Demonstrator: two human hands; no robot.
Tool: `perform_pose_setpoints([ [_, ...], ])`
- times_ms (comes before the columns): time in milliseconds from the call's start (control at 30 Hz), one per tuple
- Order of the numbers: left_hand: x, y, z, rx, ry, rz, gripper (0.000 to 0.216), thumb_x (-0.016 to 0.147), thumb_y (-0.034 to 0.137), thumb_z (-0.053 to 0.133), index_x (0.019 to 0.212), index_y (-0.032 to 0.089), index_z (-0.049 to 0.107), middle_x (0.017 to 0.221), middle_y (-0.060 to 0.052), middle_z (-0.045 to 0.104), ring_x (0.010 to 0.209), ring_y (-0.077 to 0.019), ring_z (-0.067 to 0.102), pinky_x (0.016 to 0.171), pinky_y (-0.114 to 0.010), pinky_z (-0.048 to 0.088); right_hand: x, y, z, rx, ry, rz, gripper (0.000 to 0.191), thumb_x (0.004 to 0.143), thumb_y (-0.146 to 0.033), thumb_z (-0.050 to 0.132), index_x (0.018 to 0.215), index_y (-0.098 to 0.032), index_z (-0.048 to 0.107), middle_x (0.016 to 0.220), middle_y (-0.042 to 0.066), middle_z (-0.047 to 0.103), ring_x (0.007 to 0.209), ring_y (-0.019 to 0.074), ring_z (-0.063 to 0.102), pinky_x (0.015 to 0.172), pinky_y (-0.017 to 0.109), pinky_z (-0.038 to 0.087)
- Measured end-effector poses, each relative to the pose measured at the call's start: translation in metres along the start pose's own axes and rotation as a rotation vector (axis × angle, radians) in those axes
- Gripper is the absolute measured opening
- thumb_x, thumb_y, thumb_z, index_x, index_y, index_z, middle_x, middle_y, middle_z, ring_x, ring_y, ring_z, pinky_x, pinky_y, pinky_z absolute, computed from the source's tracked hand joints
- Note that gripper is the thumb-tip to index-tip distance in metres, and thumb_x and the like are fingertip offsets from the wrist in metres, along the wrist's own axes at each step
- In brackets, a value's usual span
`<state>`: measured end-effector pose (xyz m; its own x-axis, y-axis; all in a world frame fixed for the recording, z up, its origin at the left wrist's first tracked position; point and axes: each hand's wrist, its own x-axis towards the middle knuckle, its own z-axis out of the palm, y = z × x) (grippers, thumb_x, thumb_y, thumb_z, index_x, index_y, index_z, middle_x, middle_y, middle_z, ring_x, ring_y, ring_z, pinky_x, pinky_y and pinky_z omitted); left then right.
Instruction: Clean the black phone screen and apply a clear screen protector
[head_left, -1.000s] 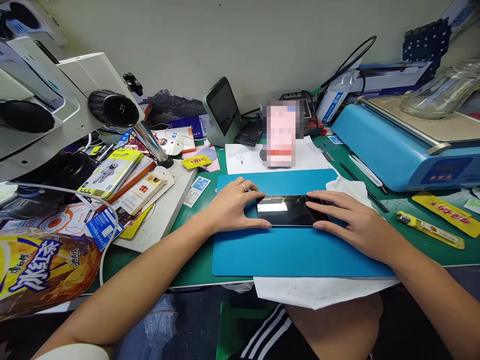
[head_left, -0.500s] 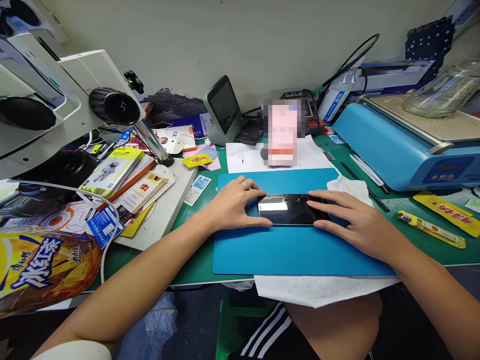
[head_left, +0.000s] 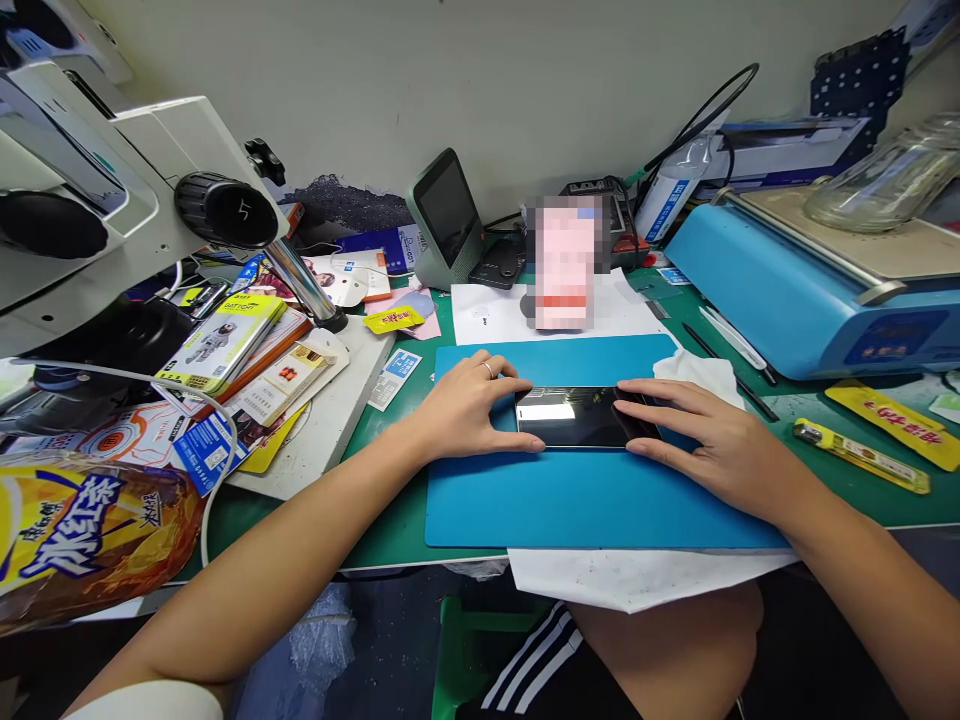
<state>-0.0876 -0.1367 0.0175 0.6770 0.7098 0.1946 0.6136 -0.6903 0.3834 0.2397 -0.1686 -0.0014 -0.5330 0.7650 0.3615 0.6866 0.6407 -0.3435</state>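
A black smartphone (head_left: 577, 418) lies flat on the blue mat (head_left: 570, 505), its glossy screen facing up with a bright reflection on the left part. My left hand (head_left: 476, 410), with a ring on one finger, grips the phone's left end between thumb and fingers. At the right end, my right hand (head_left: 694, 430) holds the phone with its thumb on the near edge and fingers at the far edge and across the screen. The right hand covers part of that end. White paper (head_left: 495, 310) lies behind the mat, and a white cloth (head_left: 697, 375) sits beyond my right hand.
A microscope (head_left: 225, 210) and boxes (head_left: 225, 345) crowd the left, with a bottle of tea (head_left: 97, 535) in front. At right are a blue heating machine (head_left: 832, 290), a yellow cutter knife (head_left: 862, 455) and tweezers (head_left: 735, 340). Behind stands a small display (head_left: 448, 215).
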Motion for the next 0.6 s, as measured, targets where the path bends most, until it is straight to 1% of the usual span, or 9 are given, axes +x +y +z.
perform_pose_setpoints([
  [100, -0.0002, -0.0004, 0.0004, 0.000, 0.004, 0.004, 0.073, 0.079, 0.073, 0.068, 0.129, 0.020, 0.068, 0.121, -0.011, 0.064, 0.105, -0.0290, 0.056, 0.093, -0.044, 0.048, 0.0002, 0.0000, -0.0005, 0.000, -0.005, -0.002, 0.037, 0.094, -0.045, 0.061, 0.129, -0.035, 0.070, 0.140, 0.005, 0.065, 0.123, 0.0345, 0.063, 0.103, 0.057, 0.054],
  [267, 0.0006, -0.0008, 0.0005, -0.003, -0.004, 0.001, 0.072, 0.080, 0.073, 0.067, 0.130, 0.021, 0.067, 0.121, -0.011, 0.063, 0.106, -0.0291, 0.056, 0.095, -0.045, 0.048, -0.0009, 0.0012, 0.0000, 0.010, -0.007, 0.009, 0.038, 0.093, -0.044, 0.062, 0.130, -0.036, 0.070, 0.141, 0.004, 0.064, 0.124, 0.0350, 0.063, 0.104, 0.058, 0.053],
  [467, 0.0005, -0.0008, 0.0005, 0.000, -0.015, 0.008, 0.071, 0.081, 0.072, 0.066, 0.131, 0.021, 0.067, 0.122, -0.012, 0.062, 0.107, -0.0295, 0.056, 0.095, -0.045, 0.047, -0.0005, 0.0000, 0.0005, 0.012, 0.005, 0.008, 0.037, 0.094, -0.044, 0.062, 0.129, -0.036, 0.070, 0.141, 0.003, 0.065, 0.124, 0.0345, 0.063, 0.105, 0.056, 0.053],
  [600, 0.0001, -0.0015, -0.0001, 0.002, -0.017, 0.020, 0.072, 0.081, 0.072, 0.066, 0.131, 0.020, 0.067, 0.122, -0.012, 0.062, 0.105, -0.0290, 0.055, 0.095, -0.045, 0.047, -0.0002, -0.0003, -0.0004, -0.005, -0.005, 0.013, 0.038, 0.095, -0.045, 0.060, 0.129, -0.032, 0.071, 0.141, 0.006, 0.065, 0.124, 0.0348, 0.062, 0.105, 0.058, 0.052],
])
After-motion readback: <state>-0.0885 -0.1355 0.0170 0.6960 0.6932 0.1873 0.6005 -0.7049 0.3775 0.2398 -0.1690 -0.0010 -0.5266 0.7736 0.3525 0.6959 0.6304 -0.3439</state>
